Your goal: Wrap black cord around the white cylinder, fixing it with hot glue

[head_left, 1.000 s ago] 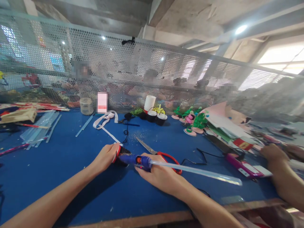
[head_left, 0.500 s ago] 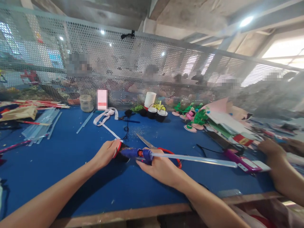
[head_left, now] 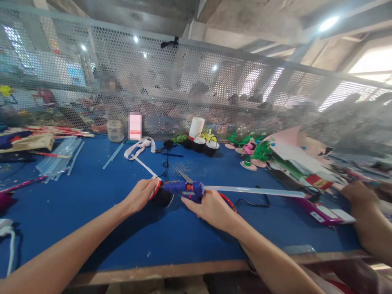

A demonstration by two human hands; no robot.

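Observation:
My left hand [head_left: 142, 195] grips a small black cup [head_left: 163, 198] with a red band at its rim, tilted on its side above the table. A white ribbon [head_left: 143, 166] runs from near my left fingers back to a loose coil. My right hand [head_left: 214, 206] is wrapped round a blue glue gun [head_left: 192, 190], its nozzle pointing left, against or just over the cup. Out of the gun's back end sticks a long clear glue stick [head_left: 254, 190]. Red-handled scissors [head_left: 185, 177] lie behind the gun, partly hidden by it and my right hand.
Loose glue sticks [head_left: 58, 157] lie at left near a glass jar [head_left: 115, 131]. Small black-and-white buckets [head_left: 210, 148] and green craft plants [head_left: 261, 151] stand at the back. A purple glue gun [head_left: 324, 214] lies at right, beside another person's hand [head_left: 358, 196]. A perforated screen [head_left: 165, 85] borders the table.
The glue gun has risen a little and its glue stick lies more level. The black cup shows more of its side. The whole view has shifted slightly.

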